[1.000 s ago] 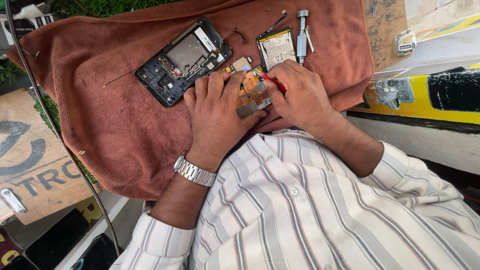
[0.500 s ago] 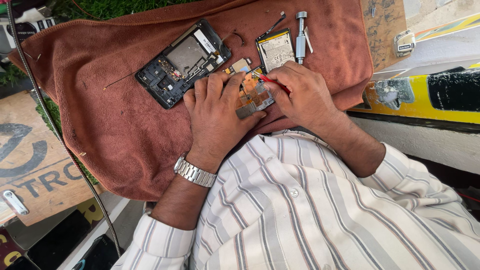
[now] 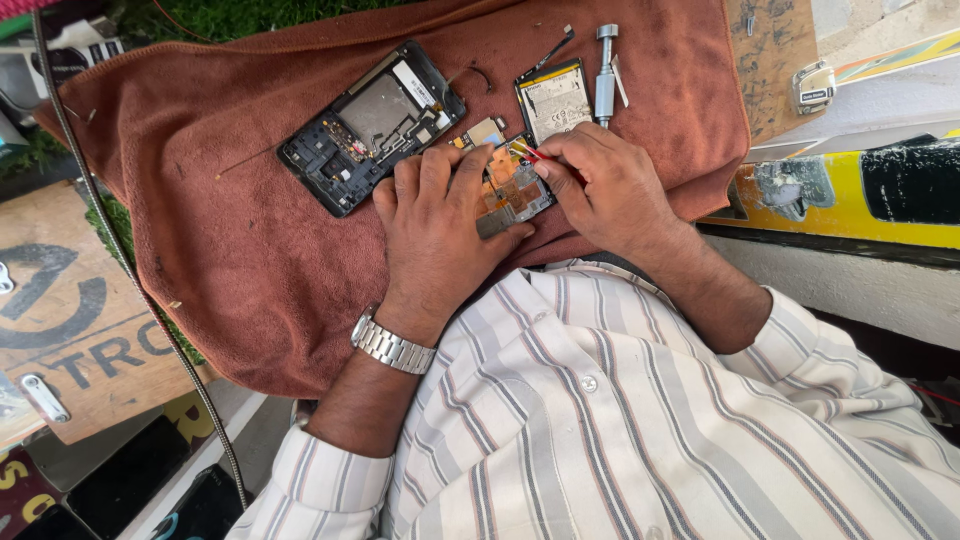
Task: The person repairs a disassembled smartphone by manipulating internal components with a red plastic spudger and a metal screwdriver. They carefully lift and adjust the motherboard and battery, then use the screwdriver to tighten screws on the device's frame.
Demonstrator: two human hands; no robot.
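Phone stripped down, small circuit board being worked on over a brown towel (image 3: pixel 230 230)

From the left: the opened phone frame (image 3: pixel 372 125) lies gutted, long axis running from 8 to 2 o'clock; the left hand (image 3: pixel 440 235) pinches the circuit board (image 3: pixel 512 192) at its 2 o'clock, board tilted the same way; the right hand (image 3: pixel 605 185) grips a red-handled tool (image 3: pixel 531 152), tip pointing to 7 o'clock onto the board; battery (image 3: pixel 553 100) and metal screwdriver (image 3: pixel 606 72) lie at 12 o'clock. Disassembly looks done, reassembly not
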